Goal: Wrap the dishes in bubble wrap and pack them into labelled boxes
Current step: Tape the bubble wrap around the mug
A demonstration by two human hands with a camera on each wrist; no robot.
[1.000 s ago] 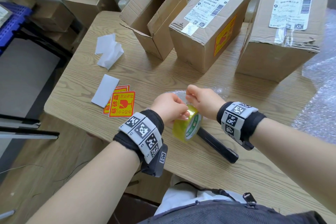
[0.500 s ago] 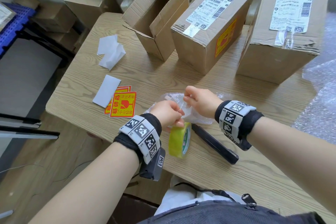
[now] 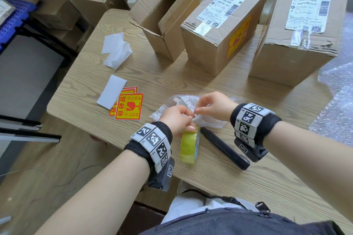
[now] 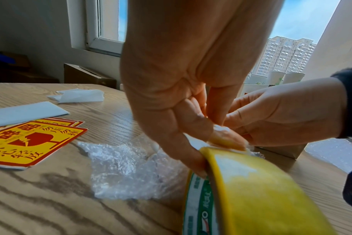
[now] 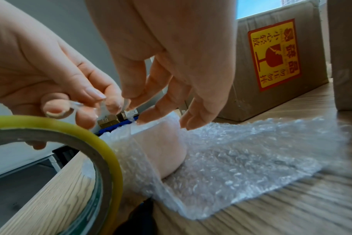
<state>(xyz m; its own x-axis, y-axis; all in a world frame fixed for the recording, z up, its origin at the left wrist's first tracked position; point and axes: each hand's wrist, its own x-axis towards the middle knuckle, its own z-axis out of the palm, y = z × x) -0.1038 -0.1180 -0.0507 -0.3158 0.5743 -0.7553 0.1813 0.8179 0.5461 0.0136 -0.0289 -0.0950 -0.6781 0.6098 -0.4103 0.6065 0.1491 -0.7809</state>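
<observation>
A dish (image 3: 179, 102) in bubble wrap (image 3: 210, 122) lies on the wooden table (image 3: 191, 78) under my hands. My left hand (image 3: 188, 120) holds a yellow tape roll (image 3: 189, 146) by its top rim, and its thumb and forefinger pinch a clear strip pulled from it. My right hand (image 3: 197, 109) pinches the strip's other end just above the wrap. In the right wrist view the strip (image 5: 103, 105) runs between the left hand (image 5: 86, 101) and the right hand (image 5: 131, 97), with the roll (image 5: 110, 155) in front of the wrapped dish (image 5: 163, 151). The left wrist view shows the roll (image 4: 261, 190) beside the wrap (image 4: 127, 171).
A black cutter (image 3: 225, 147) lies right of the roll. Fragile stickers (image 3: 129, 107) and white backing papers (image 3: 114, 51) lie at the left. At the back stand an open box (image 3: 168, 17) and two sealed, labelled boxes (image 3: 219, 30) (image 3: 298, 30). Loose bubble wrap (image 3: 340, 91) lies at the right.
The tape roll has dropped from between my hands toward the table's near edge. My hands now pinch a short strip, and the wrapped dish beneath them has come into sight.
</observation>
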